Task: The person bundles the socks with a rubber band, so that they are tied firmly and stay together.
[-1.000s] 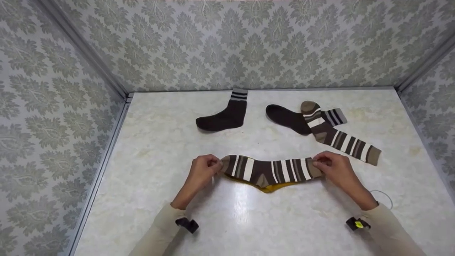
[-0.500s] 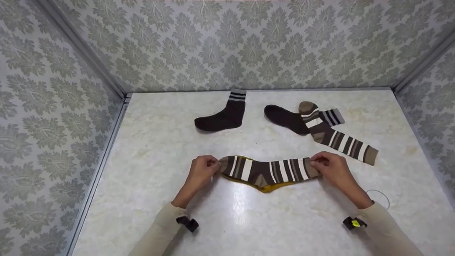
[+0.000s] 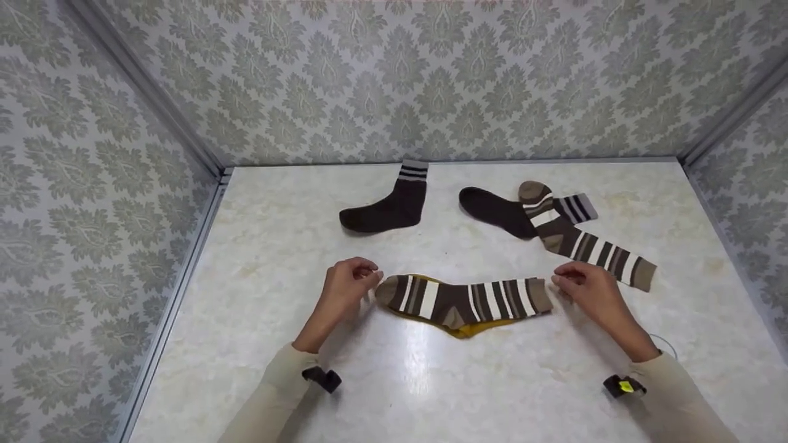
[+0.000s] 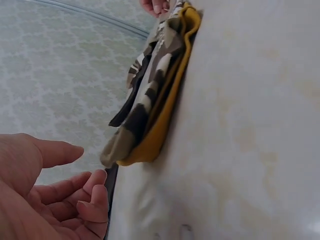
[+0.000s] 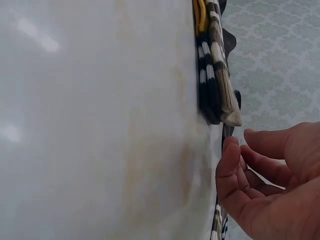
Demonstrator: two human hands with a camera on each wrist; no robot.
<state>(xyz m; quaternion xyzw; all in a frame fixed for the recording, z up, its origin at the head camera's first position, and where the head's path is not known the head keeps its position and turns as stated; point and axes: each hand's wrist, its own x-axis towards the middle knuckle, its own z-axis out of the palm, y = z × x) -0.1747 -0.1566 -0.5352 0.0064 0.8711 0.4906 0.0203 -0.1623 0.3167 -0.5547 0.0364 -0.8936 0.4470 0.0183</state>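
A brown sock with white and tan stripes (image 3: 440, 295) lies flat in the middle of the table, toe to the left. Beneath it a mustard-yellow sock (image 3: 469, 331) peeks out along the heel; the right wrist view shows a dark cuff with white bands (image 5: 209, 80) under the tan one. My left hand (image 3: 345, 284) hovers just off the toe end, thumb and fingers apart in the left wrist view. Beyond the cuff end, my right hand (image 3: 590, 290) has its fingers loosely bent, holding nothing, with a small gap to the sock.
A dark sock with a grey striped cuff (image 3: 394, 206) lies at the back. To its right, another dark sock (image 3: 495, 212) lies partly under a second striped sock (image 3: 609, 252). Patterned walls border the pale table (image 3: 258, 375). Black bands (image 3: 321, 379) sit at both sleeves.
Both hands have let go of the striped sock's toe and cuff and drawn slightly outward. The sock now lies on the yellow one; the socks behind stay put.
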